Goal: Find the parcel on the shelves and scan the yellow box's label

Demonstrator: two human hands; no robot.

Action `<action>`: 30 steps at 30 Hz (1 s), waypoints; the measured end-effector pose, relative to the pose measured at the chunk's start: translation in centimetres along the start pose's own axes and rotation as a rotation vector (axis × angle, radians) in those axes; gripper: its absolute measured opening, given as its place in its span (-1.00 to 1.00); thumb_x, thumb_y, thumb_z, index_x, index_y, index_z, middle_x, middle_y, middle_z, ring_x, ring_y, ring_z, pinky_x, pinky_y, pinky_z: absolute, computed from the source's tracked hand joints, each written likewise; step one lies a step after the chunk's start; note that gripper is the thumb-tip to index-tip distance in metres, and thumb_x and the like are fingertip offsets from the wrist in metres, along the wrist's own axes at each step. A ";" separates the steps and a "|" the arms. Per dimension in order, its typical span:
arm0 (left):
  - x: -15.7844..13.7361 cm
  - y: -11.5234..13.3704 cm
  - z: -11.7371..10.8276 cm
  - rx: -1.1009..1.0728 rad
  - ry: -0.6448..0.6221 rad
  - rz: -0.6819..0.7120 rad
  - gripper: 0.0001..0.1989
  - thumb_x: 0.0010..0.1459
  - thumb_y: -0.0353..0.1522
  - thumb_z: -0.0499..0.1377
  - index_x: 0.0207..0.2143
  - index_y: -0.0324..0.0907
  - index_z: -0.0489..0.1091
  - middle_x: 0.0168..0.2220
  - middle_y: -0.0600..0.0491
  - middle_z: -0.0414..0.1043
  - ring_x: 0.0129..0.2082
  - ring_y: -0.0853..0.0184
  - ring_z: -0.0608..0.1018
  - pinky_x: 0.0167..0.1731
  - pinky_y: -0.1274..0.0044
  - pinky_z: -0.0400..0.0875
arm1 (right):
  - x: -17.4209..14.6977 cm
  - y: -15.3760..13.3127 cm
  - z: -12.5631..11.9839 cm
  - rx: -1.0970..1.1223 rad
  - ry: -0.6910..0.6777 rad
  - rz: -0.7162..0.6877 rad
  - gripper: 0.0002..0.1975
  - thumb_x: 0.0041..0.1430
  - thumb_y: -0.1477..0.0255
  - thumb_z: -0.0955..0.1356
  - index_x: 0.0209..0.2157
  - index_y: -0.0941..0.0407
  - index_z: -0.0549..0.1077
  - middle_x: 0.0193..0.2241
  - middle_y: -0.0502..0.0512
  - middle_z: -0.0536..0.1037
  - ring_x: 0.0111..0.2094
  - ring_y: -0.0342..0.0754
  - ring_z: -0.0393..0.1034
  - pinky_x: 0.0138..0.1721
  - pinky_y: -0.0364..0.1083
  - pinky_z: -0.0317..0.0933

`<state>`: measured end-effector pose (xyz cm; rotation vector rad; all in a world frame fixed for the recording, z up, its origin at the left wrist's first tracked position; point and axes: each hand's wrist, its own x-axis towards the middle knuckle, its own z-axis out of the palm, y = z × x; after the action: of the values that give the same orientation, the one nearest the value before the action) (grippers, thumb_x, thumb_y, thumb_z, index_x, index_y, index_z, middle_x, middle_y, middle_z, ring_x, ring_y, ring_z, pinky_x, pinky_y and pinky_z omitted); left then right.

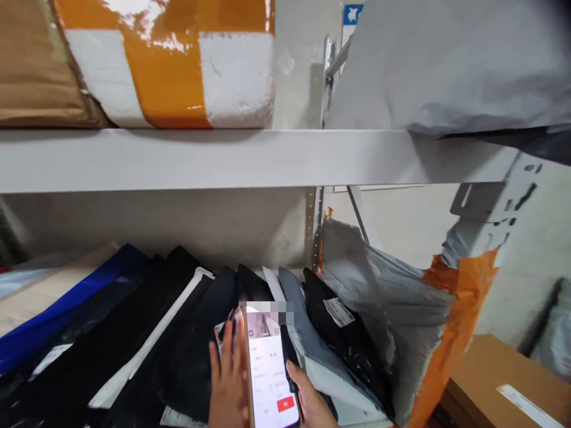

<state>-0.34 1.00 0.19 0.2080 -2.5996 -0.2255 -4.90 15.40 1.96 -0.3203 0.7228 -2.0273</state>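
Note:
My right hand [312,395] grips a smartphone [270,374], its thumb along the right edge. The lit screen shows a camera strip on top and a white page with a red button; the text is too blurred to read. My left hand [226,371] is open just left of the phone, fingers stretched up against the dark parcels; whether it also touches the phone is unclear. Around the hands, soft mailing bags stand tilted in a row: black bags [198,339], a grey bag [321,339] and a black bag with a white label [350,330].
A shelf beam [250,159] crosses above the row. On it sit a foam box with orange tape [165,71], a brown parcel [35,65] and a large grey bag [446,65]. A grey-wrapped divider [410,321] with orange tape stands right, near a cardboard box [504,368].

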 end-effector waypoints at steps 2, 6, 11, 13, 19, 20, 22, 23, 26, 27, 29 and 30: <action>2.3 0.6 -3.3 0.152 0.005 -0.216 -0.56 0.16 -0.44 0.06 0.10 -0.05 0.35 0.29 -0.15 0.05 0.30 -0.15 0.03 0.18 0.05 0.06 | -0.1 -0.2 -0.2 -0.020 -0.081 0.015 -0.31 -0.17 -0.03 0.50 -0.18 0.28 0.59 -0.36 0.23 0.68 -0.36 0.08 0.59 -0.27 -0.07 0.43; 5.8 1.1 -8.2 0.151 -0.296 -0.323 -0.54 0.17 -0.62 -0.11 -0.05 -0.12 0.42 -0.10 -0.10 0.44 -0.12 0.25 0.54 -0.15 0.50 0.40 | -0.9 -1.3 0.2 -0.102 -0.110 -0.011 -0.28 -0.13 -0.07 0.47 -0.12 0.27 0.57 -0.27 0.27 0.67 -0.33 -0.01 0.59 -0.45 -0.23 0.40; 4.8 -1.7 -9.0 0.152 -0.336 -0.352 -0.52 0.14 -0.66 -0.11 -0.03 -0.20 0.43 -0.09 -0.14 0.45 -0.17 0.24 0.57 -0.13 0.47 0.39 | -1.6 -2.7 0.8 -0.159 -0.068 -0.086 -0.32 -0.12 -0.07 0.47 -0.14 0.21 0.58 -0.33 0.33 0.67 -0.47 -0.05 0.58 -0.71 -0.33 0.27; 4.0 -3.2 -9.4 0.128 -0.328 -0.348 -0.52 0.15 -0.64 -0.09 0.01 -0.18 0.41 -0.06 -0.13 0.45 -0.13 0.26 0.55 -0.08 0.47 0.37 | -1.8 -3.1 0.6 -0.174 -0.065 -0.102 -0.31 -0.13 -0.08 0.46 -0.15 0.22 0.59 -0.36 0.36 0.67 -0.50 -0.03 0.58 -0.72 -0.34 0.27; 2.2 -4.0 -9.3 0.230 -0.176 -0.243 -0.50 0.16 -0.62 -0.11 0.01 -0.17 0.44 -0.05 -0.13 0.46 -0.09 0.16 0.52 -0.05 0.33 0.39 | -2.4 -3.6 0.1 -0.217 -0.019 -0.121 -0.28 -0.10 -0.07 0.46 -0.14 0.31 0.57 -0.36 0.44 0.65 -0.50 0.01 0.59 -0.71 -0.33 0.28; 2.0 -3.1 -8.3 0.306 -0.096 -0.185 -0.49 0.16 -0.62 -0.13 -0.01 -0.17 0.47 -0.03 -0.16 0.45 -0.07 0.10 0.51 -0.05 0.26 0.40 | -2.4 -3.5 0.2 -0.215 -0.001 -0.121 -0.27 -0.12 -0.06 0.47 -0.16 0.32 0.57 -0.38 0.44 0.65 -0.53 0.00 0.58 -0.72 -0.32 0.28; 1.4 -0.7 -5.4 0.335 0.054 0.012 -0.56 0.17 -0.57 -0.07 -0.06 -0.19 0.50 0.09 -0.17 0.39 0.05 0.03 0.44 0.06 0.18 0.33 | -2.4 -3.2 0.6 -0.210 0.031 -0.128 -0.25 -0.20 -0.07 0.50 -0.23 0.36 0.59 -0.45 0.43 0.65 -0.59 0.01 0.56 -0.76 -0.31 0.26; 1.1 0.6 -3.8 0.295 0.081 0.120 -0.58 0.15 -0.56 -0.04 -0.07 -0.21 0.51 0.08 -0.17 0.40 0.07 0.04 0.43 0.07 0.18 0.34 | -2.3 -3.0 0.9 -0.209 0.048 -0.134 -0.24 -0.23 -0.07 0.51 -0.26 0.38 0.59 -0.48 0.42 0.65 -0.61 0.02 0.55 -0.77 -0.30 0.25; 0.0 3.5 1.2 0.177 0.230 0.332 -0.48 0.13 -0.51 -0.01 0.16 -0.26 0.29 0.20 -0.17 0.26 0.20 0.02 0.30 0.09 0.16 0.35 | -2.4 -2.6 1.4 -0.207 0.086 -0.179 -0.26 -0.27 -0.09 0.51 -0.35 0.36 0.60 -0.54 0.35 0.64 -0.67 -0.03 0.52 -0.78 -0.31 0.24; -0.4 3.8 2.7 0.144 0.271 0.377 -0.43 0.13 -0.52 -0.02 0.22 -0.22 0.20 0.22 -0.13 0.22 0.21 0.05 0.29 0.08 0.19 0.37 | -2.5 -2.6 1.5 -0.210 0.088 -0.192 -0.27 -0.27 -0.10 0.50 -0.36 0.35 0.60 -0.54 0.33 0.64 -0.67 -0.05 0.51 -0.78 -0.32 0.23; -1.2 3.7 5.6 0.090 0.278 0.442 -0.41 0.15 -0.52 -0.03 0.25 -0.10 0.14 0.21 -0.04 0.26 0.20 0.11 0.32 0.06 0.27 0.41 | -2.7 -2.9 1.7 -0.220 0.075 -0.199 -0.26 -0.27 -0.12 0.49 -0.36 0.33 0.60 -0.53 0.31 0.65 -0.64 -0.04 0.53 -0.80 -0.33 0.20; -1.5 3.4 7.1 0.072 0.259 0.440 -0.44 0.17 -0.49 -0.02 0.23 -0.07 0.18 0.18 -0.02 0.31 0.17 0.11 0.35 0.06 0.26 0.41 | -2.9 -3.1 1.7 -0.224 0.062 -0.193 -0.25 -0.27 -0.13 0.48 -0.35 0.33 0.60 -0.52 0.32 0.65 -0.62 -0.03 0.54 -0.80 -0.33 0.18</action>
<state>-3.03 5.45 -5.86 -0.2911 -2.3242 0.0501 -4.64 18.41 5.39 -0.4745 0.9931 -2.1482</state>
